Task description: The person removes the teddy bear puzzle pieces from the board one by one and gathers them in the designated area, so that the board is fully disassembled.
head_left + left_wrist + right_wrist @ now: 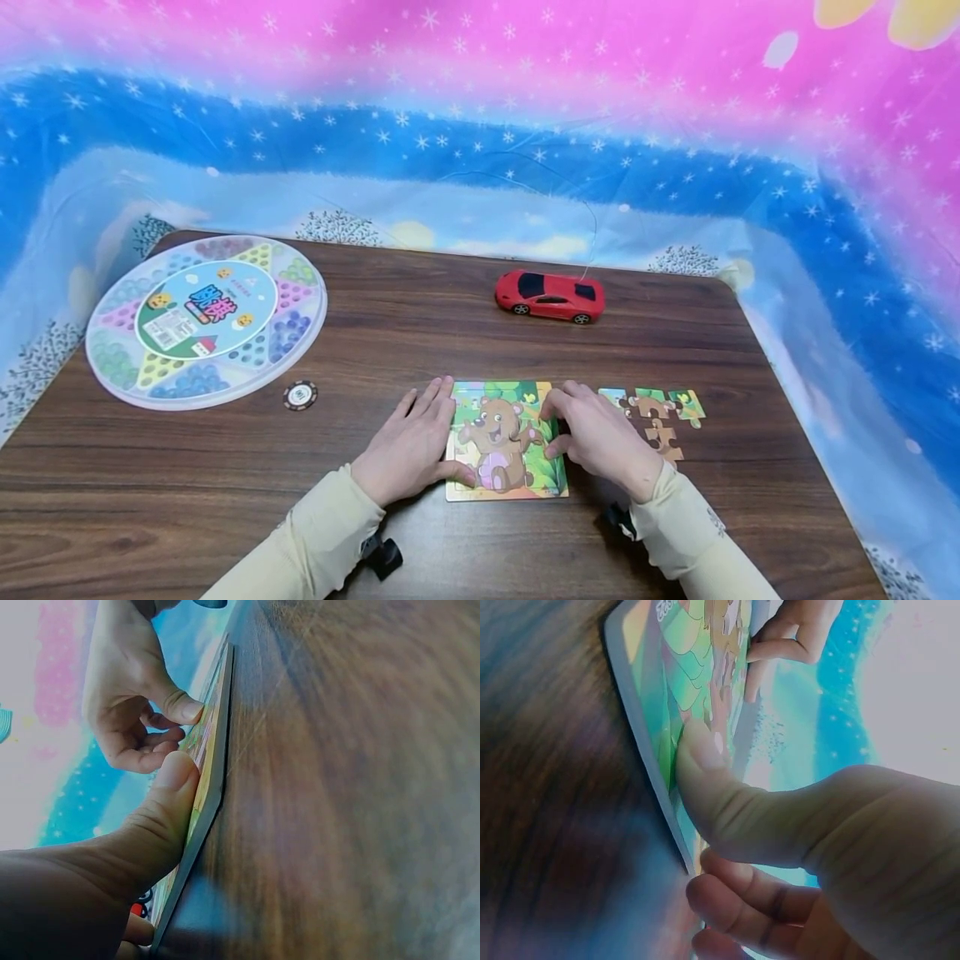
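A puzzle board (pixel 501 450) with a brown bear picture lies flat on the dark table. My left hand (pixel 408 442) rests at its left side, fingers stretched out along the edge and thumb on the board's near left corner. On the right side, my right hand (pixel 600 433) has bent fingers at the far right edge and its thumb on the picture. The right wrist view shows this thumb (pixel 705 776) touching the green part of the puzzle board (pixel 649 697). Several loose puzzle pieces (pixel 651 407) lie right of the hand, some partly hidden behind it.
A red toy car (pixel 551 297) with a thin wire aerial stands farther back. At the left lies a round Chinese checkers set (pixel 206 321) with coloured marbles, and a poker chip (pixel 300 395) beside it. A pink and blue cloth (pixel 480 125) hangs behind the wooden table (pixel 405 300).
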### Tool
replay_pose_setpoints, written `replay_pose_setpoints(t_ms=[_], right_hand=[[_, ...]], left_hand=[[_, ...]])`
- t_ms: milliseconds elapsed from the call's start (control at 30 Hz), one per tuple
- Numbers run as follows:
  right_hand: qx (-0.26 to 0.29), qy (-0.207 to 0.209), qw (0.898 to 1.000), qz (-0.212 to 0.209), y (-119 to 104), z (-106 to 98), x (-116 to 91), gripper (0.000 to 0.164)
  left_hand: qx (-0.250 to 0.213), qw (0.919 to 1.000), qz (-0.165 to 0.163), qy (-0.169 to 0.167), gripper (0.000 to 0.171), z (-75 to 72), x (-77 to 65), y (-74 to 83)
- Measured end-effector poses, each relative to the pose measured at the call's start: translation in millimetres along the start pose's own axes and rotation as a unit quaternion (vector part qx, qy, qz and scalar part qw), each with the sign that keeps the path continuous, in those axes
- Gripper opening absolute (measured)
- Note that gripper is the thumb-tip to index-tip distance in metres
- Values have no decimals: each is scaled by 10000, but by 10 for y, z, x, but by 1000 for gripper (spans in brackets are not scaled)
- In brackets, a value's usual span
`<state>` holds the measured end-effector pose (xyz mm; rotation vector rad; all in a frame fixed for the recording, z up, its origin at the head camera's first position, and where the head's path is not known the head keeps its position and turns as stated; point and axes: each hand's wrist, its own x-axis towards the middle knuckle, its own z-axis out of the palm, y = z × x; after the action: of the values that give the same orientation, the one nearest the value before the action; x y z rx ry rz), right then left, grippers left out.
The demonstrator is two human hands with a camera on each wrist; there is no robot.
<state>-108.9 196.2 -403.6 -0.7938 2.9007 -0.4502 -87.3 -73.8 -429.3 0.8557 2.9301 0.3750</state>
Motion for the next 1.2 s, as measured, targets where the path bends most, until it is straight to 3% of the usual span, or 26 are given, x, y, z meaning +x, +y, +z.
replay_pose_setpoints(t_ms=[600, 867, 1200], right_hand=[[472, 179, 9987, 46, -15, 20, -51, 32], [557, 259, 9979, -185, 9, 49, -61, 32], [713, 68, 9974, 16, -16, 30, -81, 29]], left_hand=[[4, 10000, 41, 89, 103, 13, -1, 0], [20, 9999, 49, 103, 101, 17, -6, -1], [0, 9999, 45, 121, 99, 17, -3, 1]])
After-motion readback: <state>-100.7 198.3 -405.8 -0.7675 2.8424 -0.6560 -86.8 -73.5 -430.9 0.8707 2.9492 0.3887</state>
